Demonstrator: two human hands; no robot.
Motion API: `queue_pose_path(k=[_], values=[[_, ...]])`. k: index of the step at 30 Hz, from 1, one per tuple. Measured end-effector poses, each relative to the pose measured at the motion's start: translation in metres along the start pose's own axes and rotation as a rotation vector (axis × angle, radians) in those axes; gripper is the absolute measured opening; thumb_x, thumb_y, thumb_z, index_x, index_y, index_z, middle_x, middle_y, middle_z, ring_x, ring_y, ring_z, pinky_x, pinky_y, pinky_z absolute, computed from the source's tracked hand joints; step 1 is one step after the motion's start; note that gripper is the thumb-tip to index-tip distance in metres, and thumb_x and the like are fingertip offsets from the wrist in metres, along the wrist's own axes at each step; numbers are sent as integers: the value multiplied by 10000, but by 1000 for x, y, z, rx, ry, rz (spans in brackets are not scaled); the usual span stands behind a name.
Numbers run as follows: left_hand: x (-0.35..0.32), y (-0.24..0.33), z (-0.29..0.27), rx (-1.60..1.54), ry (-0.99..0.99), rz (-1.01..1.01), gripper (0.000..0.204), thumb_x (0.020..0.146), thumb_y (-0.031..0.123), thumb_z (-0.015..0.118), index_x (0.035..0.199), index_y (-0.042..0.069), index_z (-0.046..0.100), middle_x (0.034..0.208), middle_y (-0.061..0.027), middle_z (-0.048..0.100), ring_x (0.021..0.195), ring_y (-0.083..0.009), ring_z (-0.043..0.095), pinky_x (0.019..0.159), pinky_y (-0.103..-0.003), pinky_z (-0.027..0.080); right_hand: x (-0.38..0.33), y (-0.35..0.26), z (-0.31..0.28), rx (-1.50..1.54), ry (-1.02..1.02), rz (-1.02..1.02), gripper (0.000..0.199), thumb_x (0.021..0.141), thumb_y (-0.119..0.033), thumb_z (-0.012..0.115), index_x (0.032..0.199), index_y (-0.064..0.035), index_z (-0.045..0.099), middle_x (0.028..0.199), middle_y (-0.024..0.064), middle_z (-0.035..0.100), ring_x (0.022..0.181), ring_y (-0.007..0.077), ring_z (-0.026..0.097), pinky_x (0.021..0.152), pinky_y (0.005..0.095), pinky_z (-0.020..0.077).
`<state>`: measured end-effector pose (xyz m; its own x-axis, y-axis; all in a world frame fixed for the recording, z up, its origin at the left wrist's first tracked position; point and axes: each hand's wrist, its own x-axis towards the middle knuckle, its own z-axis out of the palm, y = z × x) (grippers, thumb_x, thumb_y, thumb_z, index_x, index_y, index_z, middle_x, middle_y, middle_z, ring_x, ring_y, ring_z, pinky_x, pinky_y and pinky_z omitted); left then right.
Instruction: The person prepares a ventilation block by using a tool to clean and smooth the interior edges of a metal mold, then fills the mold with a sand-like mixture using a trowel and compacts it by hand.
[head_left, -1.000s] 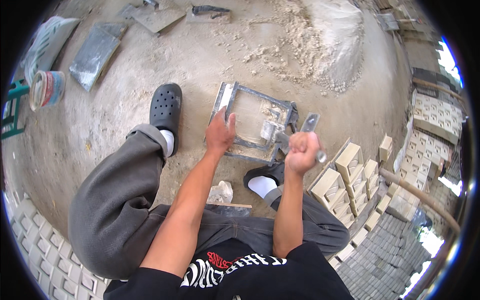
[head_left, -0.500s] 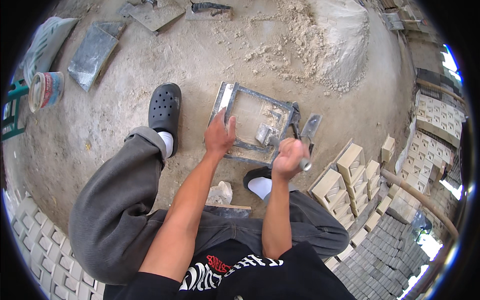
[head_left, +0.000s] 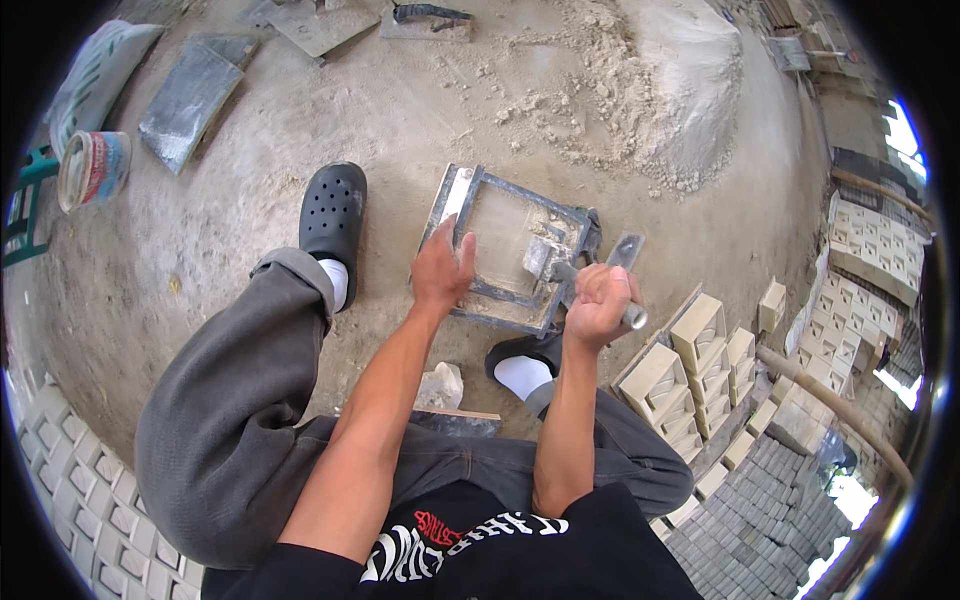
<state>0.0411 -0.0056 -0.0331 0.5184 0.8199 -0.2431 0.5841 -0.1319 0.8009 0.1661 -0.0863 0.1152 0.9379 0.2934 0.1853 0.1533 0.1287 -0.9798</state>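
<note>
A square metal mould frame [head_left: 522, 194] lies on the ground between my feet, with pale sandy material inside it. My left hand [head_left: 440, 272] rests along its left side, fingers stretched out and holding nothing, beside a white strip [head_left: 459, 192] on the frame. Wrapped round a tool with a round metal handle [head_left: 634, 317], my right hand [head_left: 598, 305] is at the frame's lower right corner. The tool's flat, square grey head [head_left: 540, 257] is over the inside of the frame near its right side; whether it touches the material, I cannot tell.
A small flat metal plate [head_left: 626, 251] lies right of the frame. Moulded pale blocks [head_left: 697, 328] stand in rows at the right. A sand heap [head_left: 690, 100] lies ahead. A bucket [head_left: 93, 172] and grey slabs [head_left: 195, 105] are far left; a pale lump [head_left: 441, 386] sits near me.
My right hand has shifted slightly right with the tool, and the tool's head has moved a little to the right and up. My left hand stays at the frame's left side.
</note>
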Motion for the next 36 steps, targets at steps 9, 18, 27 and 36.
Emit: queue_pose_path(k=[9,18,27,36], values=[[1,1,-4,4,-47,-31,555,968,408,523,1326,-16,535,1281,-219,608,1172,-367,592,1000,-426,463,4,7,7,5,27,23,387,894,-102,474,532,-50,346,472,15,367,409,102,326,422,279,303],[-4,0,-4,-1,-58,-41,549,970,402,514,1328,-14,540,1283,-223,607,1166,-370,594,991,-430,467,2,-1,10,5,25,-22,416,925,-139,461,538,-69,325,464,17,357,414,112,349,419,286,269],[-2,6,-10,-27,-101,-98,469,948,268,462,1375,88,538,1208,-202,652,1049,-394,645,917,-461,504,6,0,10,38,-6,15,402,924,-126,458,548,-72,327,484,24,369,423,112,319,433,292,289],[-1,3,-10,-77,-81,-93,497,932,263,446,1403,125,525,1155,-213,664,1010,-395,651,884,-455,512,19,11,23,1,10,70,399,940,-149,471,564,-87,350,475,10,360,426,108,338,443,282,295]])
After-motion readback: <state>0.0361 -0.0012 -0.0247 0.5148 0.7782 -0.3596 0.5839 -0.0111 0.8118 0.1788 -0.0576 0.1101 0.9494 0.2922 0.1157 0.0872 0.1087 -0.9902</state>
